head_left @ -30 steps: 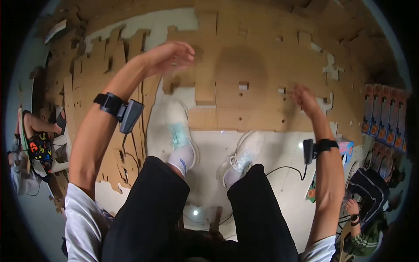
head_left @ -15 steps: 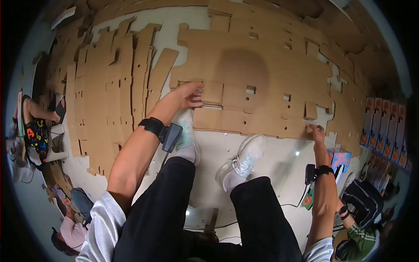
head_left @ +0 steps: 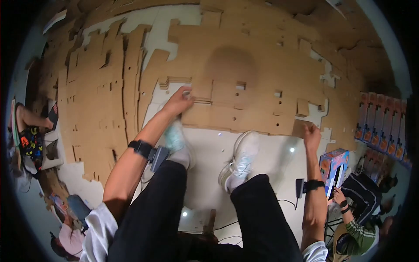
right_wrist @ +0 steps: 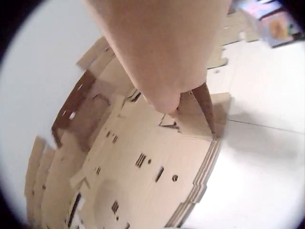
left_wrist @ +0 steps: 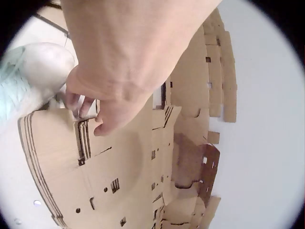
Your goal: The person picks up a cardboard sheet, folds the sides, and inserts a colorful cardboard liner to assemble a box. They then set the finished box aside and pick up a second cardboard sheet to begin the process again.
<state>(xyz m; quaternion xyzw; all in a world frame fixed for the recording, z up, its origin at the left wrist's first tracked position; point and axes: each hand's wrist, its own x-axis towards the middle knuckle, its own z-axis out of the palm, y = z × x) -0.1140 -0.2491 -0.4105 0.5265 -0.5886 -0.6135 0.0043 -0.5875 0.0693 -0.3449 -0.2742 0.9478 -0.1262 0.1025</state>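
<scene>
A stack of flat, die-cut cardboard sheets [head_left: 257,105] with slots and round holes lies on the floor before my shoes. My left hand [head_left: 180,102] grips the near left part of the top sheet at a notch. In the left wrist view its thumb [left_wrist: 104,128] lies on top while the other fingers reach down at the cut edge. At the near right corner my right hand [head_left: 311,136] pinches a flap of cardboard [right_wrist: 204,107], which is bent up off the layers below. Its fingertips are partly hidden behind the hand in the right wrist view.
More cardboard strips [head_left: 94,109] cover the floor on the left. My white shoes [head_left: 244,153] stand at the stack's near edge. On the right are a colourful box [head_left: 331,163], a row of printed boxes [head_left: 379,118] and a person in a green striped sleeve [head_left: 362,236].
Both hands have come down from above the cardboard to its near edge. The right hand has taken hold of the corner and raised it; the left has closed at the notch.
</scene>
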